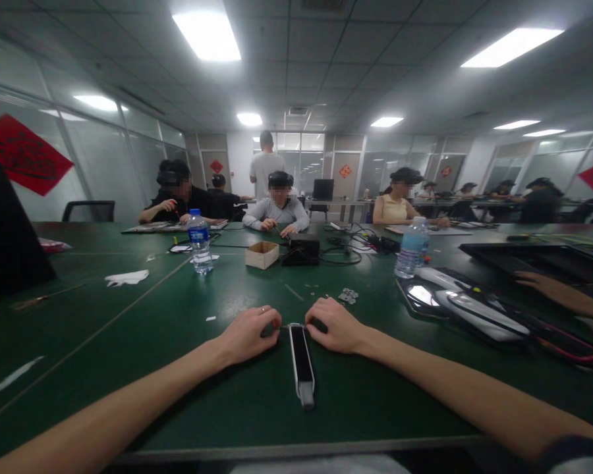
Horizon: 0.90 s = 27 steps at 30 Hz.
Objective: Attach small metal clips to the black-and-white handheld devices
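Green table bears one slim black-and-white device. Left hand, right hand curl beside its far end; grip indiscernible.

Over on the green worktop, a blue-capped clear plastic bottle stands near an open, four-sided tan box.

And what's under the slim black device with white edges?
Green tabletop shows along both sides of the slim black device, whose far end sits between the left hand and right hand; whatever lies directly beneath is covered from view.
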Each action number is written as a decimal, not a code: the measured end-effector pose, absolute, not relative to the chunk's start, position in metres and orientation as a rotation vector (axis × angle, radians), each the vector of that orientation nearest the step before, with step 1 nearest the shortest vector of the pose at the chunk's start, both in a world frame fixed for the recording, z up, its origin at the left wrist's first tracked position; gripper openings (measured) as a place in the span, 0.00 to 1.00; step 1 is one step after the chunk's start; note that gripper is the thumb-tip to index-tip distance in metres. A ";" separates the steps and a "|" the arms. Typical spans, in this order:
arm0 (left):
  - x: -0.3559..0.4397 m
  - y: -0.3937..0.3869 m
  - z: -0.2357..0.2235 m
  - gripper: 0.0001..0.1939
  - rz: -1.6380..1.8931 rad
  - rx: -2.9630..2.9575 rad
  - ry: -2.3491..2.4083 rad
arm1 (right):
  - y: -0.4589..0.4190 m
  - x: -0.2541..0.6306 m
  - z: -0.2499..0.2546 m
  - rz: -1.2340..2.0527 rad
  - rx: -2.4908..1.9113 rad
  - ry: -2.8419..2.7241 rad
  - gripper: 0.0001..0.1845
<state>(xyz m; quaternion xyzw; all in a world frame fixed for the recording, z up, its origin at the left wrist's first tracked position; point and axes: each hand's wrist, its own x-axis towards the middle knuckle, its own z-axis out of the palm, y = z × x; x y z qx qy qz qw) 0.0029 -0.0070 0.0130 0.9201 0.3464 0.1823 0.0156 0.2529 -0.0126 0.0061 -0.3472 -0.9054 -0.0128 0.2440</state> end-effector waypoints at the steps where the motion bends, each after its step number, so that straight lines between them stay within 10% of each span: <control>1: 0.003 -0.007 0.013 0.05 0.565 2.858 1.076 | -0.013 0.253 0.006 -0.027 -0.943 -2.477 0.04; 27: 0.004 -0.004 0.004 0.06 0.583 2.772 1.097 | 0.001 0.277 0.018 -0.301 -0.986 -2.416 0.09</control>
